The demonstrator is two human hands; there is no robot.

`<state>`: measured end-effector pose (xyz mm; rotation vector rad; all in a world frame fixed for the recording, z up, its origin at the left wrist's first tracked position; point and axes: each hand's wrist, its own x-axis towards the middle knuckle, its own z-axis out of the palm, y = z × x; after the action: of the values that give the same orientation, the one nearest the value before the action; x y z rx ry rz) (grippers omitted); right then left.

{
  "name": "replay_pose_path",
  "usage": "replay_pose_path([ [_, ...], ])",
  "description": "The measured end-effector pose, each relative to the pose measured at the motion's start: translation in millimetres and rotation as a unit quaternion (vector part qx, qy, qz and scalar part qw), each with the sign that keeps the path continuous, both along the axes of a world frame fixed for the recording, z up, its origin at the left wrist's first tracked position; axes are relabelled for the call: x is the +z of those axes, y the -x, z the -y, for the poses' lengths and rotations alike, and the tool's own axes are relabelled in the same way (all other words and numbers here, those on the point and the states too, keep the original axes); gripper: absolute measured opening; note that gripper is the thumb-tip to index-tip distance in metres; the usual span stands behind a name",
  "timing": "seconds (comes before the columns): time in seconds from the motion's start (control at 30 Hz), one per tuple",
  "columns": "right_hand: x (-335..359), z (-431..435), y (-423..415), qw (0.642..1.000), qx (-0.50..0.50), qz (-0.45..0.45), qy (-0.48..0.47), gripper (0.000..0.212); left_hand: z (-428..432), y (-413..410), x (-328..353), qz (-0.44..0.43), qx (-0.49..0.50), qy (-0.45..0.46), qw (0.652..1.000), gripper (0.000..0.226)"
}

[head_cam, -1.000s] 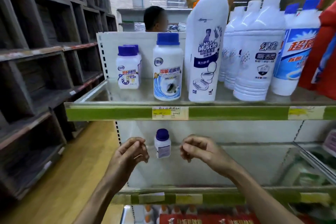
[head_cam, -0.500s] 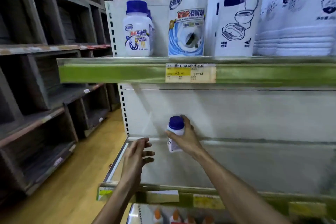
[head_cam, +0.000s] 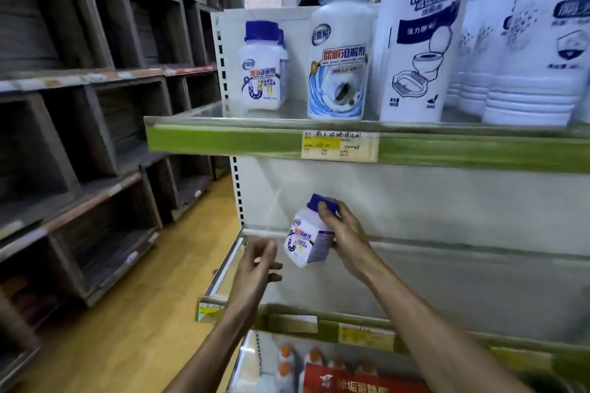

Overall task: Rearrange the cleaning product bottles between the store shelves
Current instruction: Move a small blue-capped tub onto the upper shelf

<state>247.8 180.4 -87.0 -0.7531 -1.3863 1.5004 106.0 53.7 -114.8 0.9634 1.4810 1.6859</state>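
Below the upper shelf (head_cam: 223, 141), the left hand (head_cam: 257, 260) is loosely curled and holds nothing. The right hand (head_cam: 343, 236) grips one small bottle (head_cam: 303, 242), tilted in the air, with bare shelf room to its right. On the upper shelf stand two matching bottles (head_cam: 261, 73), the rear one mostly hidden, one taller bottle (head_cam: 340, 67) and one Mr Muscle bottle (head_cam: 421, 41) cut off at the top.

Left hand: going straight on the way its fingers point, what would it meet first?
Probably the small white bottle, held tilted in the right hand; the left hand is open just beside it. Depth is unclear, so it could pass in front.
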Motion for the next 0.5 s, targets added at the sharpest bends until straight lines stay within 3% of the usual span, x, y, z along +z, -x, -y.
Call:
replay_pose_path([
  [0.1,17,26,-3,0.998,0.028,-0.026,0.045,0.026,17,-7,12,0.012,-0.053,0.035,0.998,0.055],
  [0.23,38,62,-9,0.995,0.056,-0.054,0.069,0.042,40,-18,35,0.104,-0.128,0.051,0.985,0.042],
  [0.37,48,99,-18,0.991,0.064,-0.084,0.085,0.040,71,-33,47,0.124,-0.125,0.048,0.983,0.035],
  [0.5,64,143,-22,0.988,0.072,-0.098,0.090,0.060,112,-37,53,0.112,-0.124,0.026,0.986,0.045],
])
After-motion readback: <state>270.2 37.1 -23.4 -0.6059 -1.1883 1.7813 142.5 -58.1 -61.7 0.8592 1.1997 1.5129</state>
